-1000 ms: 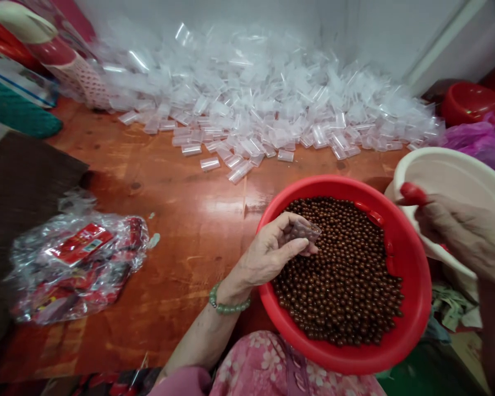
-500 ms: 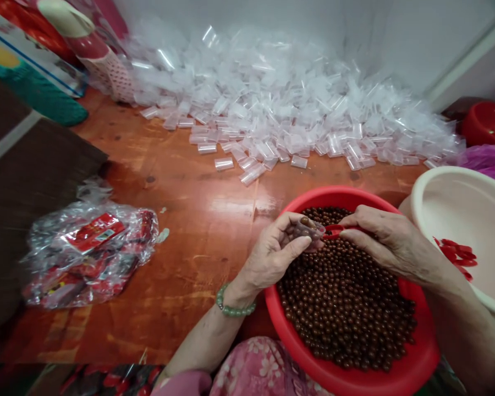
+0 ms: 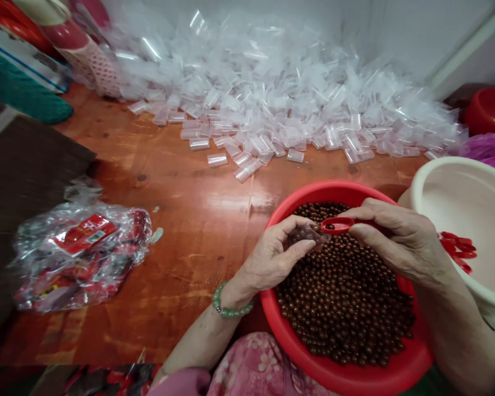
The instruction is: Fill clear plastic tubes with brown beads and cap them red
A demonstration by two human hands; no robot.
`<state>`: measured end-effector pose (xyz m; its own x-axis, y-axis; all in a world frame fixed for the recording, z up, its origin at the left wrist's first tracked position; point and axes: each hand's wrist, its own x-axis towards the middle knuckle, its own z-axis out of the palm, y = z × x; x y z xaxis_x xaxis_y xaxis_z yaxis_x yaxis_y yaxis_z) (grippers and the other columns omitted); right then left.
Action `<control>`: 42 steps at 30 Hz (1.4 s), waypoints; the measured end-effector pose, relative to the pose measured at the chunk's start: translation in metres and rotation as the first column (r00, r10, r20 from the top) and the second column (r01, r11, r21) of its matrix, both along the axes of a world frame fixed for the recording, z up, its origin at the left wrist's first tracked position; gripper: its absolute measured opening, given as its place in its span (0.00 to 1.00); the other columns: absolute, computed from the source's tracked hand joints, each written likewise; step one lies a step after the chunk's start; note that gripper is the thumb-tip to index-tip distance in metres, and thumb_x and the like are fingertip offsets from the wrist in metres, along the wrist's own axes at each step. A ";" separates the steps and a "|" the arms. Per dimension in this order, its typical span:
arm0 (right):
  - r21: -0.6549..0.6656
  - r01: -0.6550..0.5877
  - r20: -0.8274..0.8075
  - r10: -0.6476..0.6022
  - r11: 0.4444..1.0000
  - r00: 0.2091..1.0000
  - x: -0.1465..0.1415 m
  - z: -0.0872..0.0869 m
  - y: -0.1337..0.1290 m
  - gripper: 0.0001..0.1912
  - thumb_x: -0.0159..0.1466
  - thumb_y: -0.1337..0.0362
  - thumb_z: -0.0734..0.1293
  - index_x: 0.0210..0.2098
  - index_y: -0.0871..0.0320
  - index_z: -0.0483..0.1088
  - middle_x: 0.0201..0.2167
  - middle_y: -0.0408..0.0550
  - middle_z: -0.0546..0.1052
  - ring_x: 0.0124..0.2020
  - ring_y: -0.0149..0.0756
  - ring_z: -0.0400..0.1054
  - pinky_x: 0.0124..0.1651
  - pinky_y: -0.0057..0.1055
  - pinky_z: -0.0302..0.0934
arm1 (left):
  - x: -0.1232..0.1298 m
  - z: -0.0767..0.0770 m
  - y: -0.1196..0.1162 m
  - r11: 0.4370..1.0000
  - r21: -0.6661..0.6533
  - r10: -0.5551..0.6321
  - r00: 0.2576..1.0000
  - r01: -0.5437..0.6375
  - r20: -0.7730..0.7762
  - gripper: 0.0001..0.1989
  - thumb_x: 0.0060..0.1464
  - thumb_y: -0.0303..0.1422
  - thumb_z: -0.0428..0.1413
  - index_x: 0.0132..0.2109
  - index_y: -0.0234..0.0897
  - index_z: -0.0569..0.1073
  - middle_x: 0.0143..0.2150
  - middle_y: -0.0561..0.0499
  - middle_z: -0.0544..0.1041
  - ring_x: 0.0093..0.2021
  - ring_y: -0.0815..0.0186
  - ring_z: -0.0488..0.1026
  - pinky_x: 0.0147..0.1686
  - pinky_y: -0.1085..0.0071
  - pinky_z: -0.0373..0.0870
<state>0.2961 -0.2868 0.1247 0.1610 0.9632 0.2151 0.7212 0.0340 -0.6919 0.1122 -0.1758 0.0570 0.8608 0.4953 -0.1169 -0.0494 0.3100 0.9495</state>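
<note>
Brown balls fill much of a red basin. Above their left part, my left hand, with a green bead bracelet on the wrist, is closed on a small clear container with brown balls inside. My right hand pinches a small red oval piece with a raised rim; a brown ball or two lies in it. The red piece is by the mouth of the container; whether they touch is hard to tell.
Clear plastic containers are heaped along the wall. A white basin with red pieces stands at the right. A plastic bag of red packets lies at the left, beside a dark box.
My right hand has turned the red piece so that its hollow shows, and drawn it slightly off the container. My left hand has tilted the container. The view has shifted a little.
</note>
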 end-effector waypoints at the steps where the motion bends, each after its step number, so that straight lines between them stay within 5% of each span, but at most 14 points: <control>1: 0.001 -0.016 0.001 0.016 1.000 1.000 -0.001 0.000 0.001 0.08 0.69 0.64 0.66 0.44 0.54 0.77 0.30 0.43 0.76 0.30 0.32 0.70 0.36 0.28 0.65 | 0.000 0.000 0.000 1.000 -0.006 0.000 1.000 0.000 0.001 0.11 0.59 0.33 0.60 0.48 0.36 0.74 0.38 0.51 0.78 0.38 0.68 0.74 0.44 0.70 0.70; 8: -0.040 -0.031 0.086 0.035 0.999 0.996 0.005 0.001 -0.005 0.07 0.70 0.63 0.65 0.45 0.52 0.76 0.32 0.44 0.77 0.31 0.33 0.71 0.38 0.31 0.65 | 0.001 0.001 0.000 0.997 0.016 0.076 0.997 -0.076 0.001 0.11 0.56 0.32 0.61 0.47 0.37 0.76 0.42 0.50 0.78 0.41 0.67 0.73 0.46 0.71 0.69; 16: -0.141 -0.144 0.153 0.165 0.980 0.974 0.011 0.004 -0.008 0.08 0.71 0.61 0.65 0.46 0.52 0.73 0.40 0.44 0.81 0.39 0.36 0.76 0.45 0.30 0.67 | 0.000 0.005 0.002 0.992 0.128 0.006 0.999 0.001 -0.053 0.10 0.58 0.33 0.59 0.46 0.35 0.75 0.34 0.53 0.73 0.33 0.70 0.67 0.37 0.73 0.65; 22: -0.191 -0.123 0.138 0.150 0.974 0.979 0.011 0.000 -0.008 0.10 0.72 0.58 0.63 0.48 0.53 0.73 0.41 0.43 0.82 0.39 0.35 0.78 0.45 0.29 0.69 | 0.002 0.004 0.000 0.997 -0.042 0.070 0.998 -0.070 -0.007 0.09 0.61 0.34 0.57 0.46 0.36 0.71 0.41 0.49 0.77 0.38 0.69 0.73 0.43 0.71 0.70; 29: -0.260 -0.149 0.000 0.154 0.954 0.988 0.014 -0.006 -0.007 0.11 0.71 0.56 0.63 0.46 0.53 0.74 0.38 0.44 0.81 0.36 0.33 0.76 0.40 0.27 0.69 | 0.000 0.004 0.000 0.983 0.170 0.077 0.994 -0.063 -0.077 0.09 0.60 0.35 0.59 0.46 0.37 0.72 0.36 0.54 0.72 0.34 0.71 0.67 0.37 0.74 0.65; 34: -0.283 -0.179 0.037 0.197 0.942 0.980 0.013 -0.001 -0.004 0.11 0.71 0.57 0.63 0.43 0.53 0.76 0.37 0.45 0.81 0.36 0.35 0.76 0.41 0.28 0.69 | 0.001 0.008 0.001 0.997 0.074 0.007 0.995 0.000 -0.096 0.17 0.53 0.39 0.65 0.46 0.37 0.72 0.38 0.53 0.75 0.35 0.69 0.70 0.40 0.71 0.67; 42: -0.321 -0.250 0.008 0.267 0.914 0.964 0.005 0.001 -0.001 0.11 0.71 0.59 0.63 0.51 0.53 0.71 0.47 0.48 0.80 0.47 0.38 0.76 0.49 0.31 0.70 | 0.002 0.007 0.003 0.998 -0.050 0.023 0.999 -0.025 -0.041 0.13 0.51 0.33 0.66 0.42 0.36 0.73 0.38 0.52 0.77 0.38 0.70 0.73 0.43 0.72 0.68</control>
